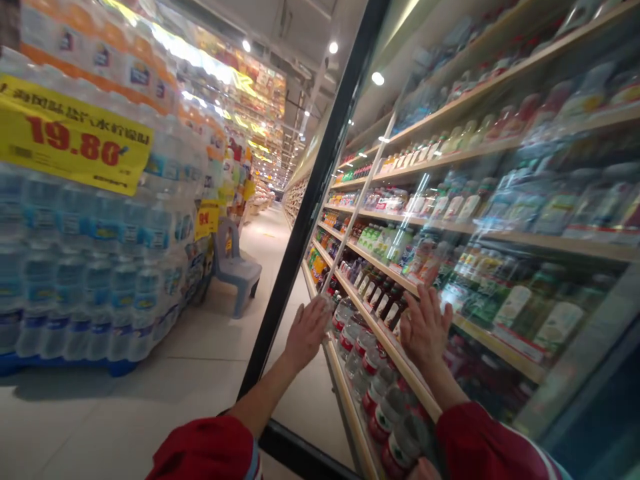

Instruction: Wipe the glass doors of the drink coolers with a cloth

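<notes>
A glass door (367,220) with a black frame (305,200) stands tilted across the view, and shelves of drinks show through it. My left hand (309,331) lies with fingers stretched out, seemingly flat on the glass a little right of the upright frame. Further right, my right hand (425,327) is raised with fingers spread, at or very close to the glass; whether it touches is hard to tell. Faint finger reflections show above it. I see nothing held in either hand. Red sleeves cover both forearms. A skin-coloured patch at the bottom edge is unclear.
Behind the glass, wooden-edged shelves (500,333) carry rows of bottles, with large red-labelled bottles (385,407) lowest. At left rises a stack of bottled water (100,280) with a yellow price sign (75,133). A grey plastic chair (237,267) stands beside the aisle floor (200,373).
</notes>
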### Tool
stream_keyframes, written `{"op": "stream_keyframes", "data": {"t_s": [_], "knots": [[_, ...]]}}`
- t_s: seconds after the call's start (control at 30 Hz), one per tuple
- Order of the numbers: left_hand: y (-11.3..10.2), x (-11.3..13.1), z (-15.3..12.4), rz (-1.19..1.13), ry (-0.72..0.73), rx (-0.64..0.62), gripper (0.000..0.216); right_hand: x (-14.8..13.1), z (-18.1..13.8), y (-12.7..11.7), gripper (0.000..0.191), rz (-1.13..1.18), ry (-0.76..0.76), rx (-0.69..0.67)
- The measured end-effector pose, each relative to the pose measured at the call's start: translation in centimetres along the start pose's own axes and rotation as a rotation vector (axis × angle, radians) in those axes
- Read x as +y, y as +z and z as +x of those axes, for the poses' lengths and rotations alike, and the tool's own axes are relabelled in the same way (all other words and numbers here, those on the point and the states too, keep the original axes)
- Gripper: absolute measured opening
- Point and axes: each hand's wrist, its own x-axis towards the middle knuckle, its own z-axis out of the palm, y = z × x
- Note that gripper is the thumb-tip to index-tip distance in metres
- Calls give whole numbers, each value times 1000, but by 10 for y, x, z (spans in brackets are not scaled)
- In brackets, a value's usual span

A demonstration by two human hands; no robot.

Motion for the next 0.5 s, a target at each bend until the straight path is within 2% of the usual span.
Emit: {"op": "stream_keyframes", "data": {"t_s": [0.1, 0.2, 0.27, 0.37, 0.43, 0.5], "knots": [[-5, -16, -8, 69, -184, 35, 47, -1, -1, 0, 49, 7, 21, -1], [-2, -10, -15, 55, -214, 22, 53, -10, -5, 1, 50, 15, 61, -5], [2, 4, -23, 8, -105, 5, 53, -22, -11, 2, 52, 39, 94, -9], [7, 21, -33, -63, 143, -36, 42, -47, -26, -1, 57, 122, 93, -43], [7, 19, -36, -69, 237, -63, 35, -62, -38, -4, 61, 179, 70, -82], [3, 6, -35, -40, 240, -60, 32, -73, -48, -8, 66, 209, 58, -107]]}}
